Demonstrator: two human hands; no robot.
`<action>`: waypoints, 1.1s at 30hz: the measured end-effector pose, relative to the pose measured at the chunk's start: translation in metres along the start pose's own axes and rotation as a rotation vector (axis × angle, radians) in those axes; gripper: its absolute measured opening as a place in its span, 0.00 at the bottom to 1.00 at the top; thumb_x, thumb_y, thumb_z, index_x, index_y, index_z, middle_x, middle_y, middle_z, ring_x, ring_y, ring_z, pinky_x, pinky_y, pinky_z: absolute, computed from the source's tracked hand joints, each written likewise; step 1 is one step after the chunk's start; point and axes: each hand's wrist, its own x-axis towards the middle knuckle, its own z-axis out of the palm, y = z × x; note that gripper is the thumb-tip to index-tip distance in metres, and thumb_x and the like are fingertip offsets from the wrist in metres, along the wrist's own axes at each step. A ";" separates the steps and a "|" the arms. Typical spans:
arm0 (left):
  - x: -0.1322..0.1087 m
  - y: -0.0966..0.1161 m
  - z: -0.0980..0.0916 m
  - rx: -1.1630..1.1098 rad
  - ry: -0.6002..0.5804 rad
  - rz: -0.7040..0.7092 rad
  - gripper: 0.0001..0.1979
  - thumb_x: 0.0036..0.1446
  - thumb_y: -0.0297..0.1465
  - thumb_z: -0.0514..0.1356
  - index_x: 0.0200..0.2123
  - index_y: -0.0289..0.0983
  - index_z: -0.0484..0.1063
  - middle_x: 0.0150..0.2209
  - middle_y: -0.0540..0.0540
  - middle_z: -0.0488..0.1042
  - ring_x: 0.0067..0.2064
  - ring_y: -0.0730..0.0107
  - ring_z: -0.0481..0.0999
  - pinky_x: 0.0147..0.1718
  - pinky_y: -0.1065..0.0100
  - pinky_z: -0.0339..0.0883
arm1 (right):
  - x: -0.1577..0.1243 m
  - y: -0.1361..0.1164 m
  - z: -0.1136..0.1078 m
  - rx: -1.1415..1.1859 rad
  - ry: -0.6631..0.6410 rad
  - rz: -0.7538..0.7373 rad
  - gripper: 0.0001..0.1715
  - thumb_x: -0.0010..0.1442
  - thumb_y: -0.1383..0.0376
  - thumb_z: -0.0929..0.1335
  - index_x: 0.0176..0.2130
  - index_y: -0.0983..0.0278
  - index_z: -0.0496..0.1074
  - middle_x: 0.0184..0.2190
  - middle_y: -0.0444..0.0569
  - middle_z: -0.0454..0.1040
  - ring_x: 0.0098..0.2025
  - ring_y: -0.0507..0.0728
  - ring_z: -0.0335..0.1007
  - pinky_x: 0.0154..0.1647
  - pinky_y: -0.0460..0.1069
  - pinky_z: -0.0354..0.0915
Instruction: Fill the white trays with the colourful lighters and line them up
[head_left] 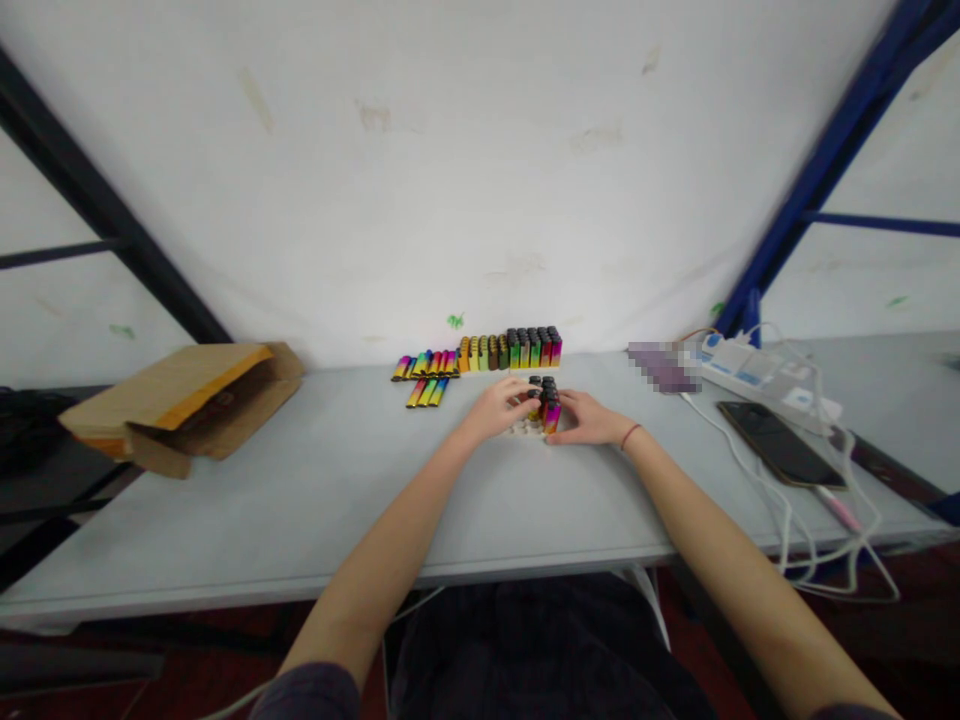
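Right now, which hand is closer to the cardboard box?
Left. The left hand is right of the cardboard box; the right hand is farther right, beside some upright lighters.

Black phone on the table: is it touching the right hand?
Apart. The head view shows bare grey tabletop and part of a white cable between the right hand and the black phone.
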 end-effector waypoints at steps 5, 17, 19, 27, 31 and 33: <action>-0.001 0.001 -0.001 0.018 -0.007 -0.030 0.13 0.54 0.34 0.70 0.43 0.40 0.81 0.42 0.44 0.79 0.38 0.65 0.78 0.41 0.66 0.74 | 0.000 0.000 0.000 -0.003 0.000 -0.001 0.51 0.52 0.39 0.76 0.65 0.63 0.71 0.66 0.63 0.71 0.67 0.75 0.66 0.70 0.70 0.61; -0.003 0.002 -0.009 0.296 0.015 0.098 0.11 0.63 0.36 0.60 0.44 0.41 0.79 0.42 0.42 0.79 0.43 0.60 0.77 0.50 0.61 0.70 | -0.001 -0.002 -0.002 -0.006 -0.007 0.010 0.54 0.52 0.37 0.76 0.65 0.64 0.70 0.66 0.63 0.71 0.67 0.76 0.67 0.70 0.70 0.60; -0.002 0.000 -0.012 0.416 0.107 0.043 0.12 0.66 0.34 0.57 0.45 0.40 0.80 0.42 0.41 0.80 0.45 0.58 0.77 0.52 0.59 0.69 | -0.001 -0.002 -0.002 -0.007 -0.011 0.008 0.53 0.52 0.38 0.76 0.65 0.65 0.70 0.66 0.64 0.70 0.67 0.75 0.66 0.70 0.69 0.60; -0.011 -0.012 -0.051 1.060 0.312 -0.608 0.18 0.65 0.28 0.54 0.52 0.37 0.80 0.60 0.27 0.72 0.63 0.36 0.66 0.56 0.44 0.62 | -0.001 -0.005 -0.003 -0.029 -0.032 0.039 0.56 0.52 0.36 0.75 0.66 0.68 0.70 0.66 0.66 0.69 0.68 0.75 0.65 0.72 0.67 0.59; -0.013 -0.015 -0.062 1.071 0.238 -0.657 0.17 0.65 0.31 0.55 0.50 0.38 0.82 0.60 0.27 0.74 0.63 0.35 0.66 0.55 0.43 0.62 | -0.001 -0.005 -0.003 -0.027 -0.033 0.033 0.55 0.53 0.36 0.75 0.66 0.66 0.69 0.66 0.64 0.69 0.68 0.75 0.65 0.71 0.68 0.59; -0.012 -0.016 -0.062 1.047 0.196 -0.648 0.17 0.65 0.32 0.55 0.50 0.39 0.81 0.58 0.28 0.76 0.63 0.34 0.67 0.55 0.41 0.61 | -0.001 -0.005 -0.003 -0.023 -0.036 0.026 0.55 0.53 0.36 0.75 0.66 0.67 0.69 0.67 0.65 0.68 0.68 0.75 0.64 0.72 0.68 0.58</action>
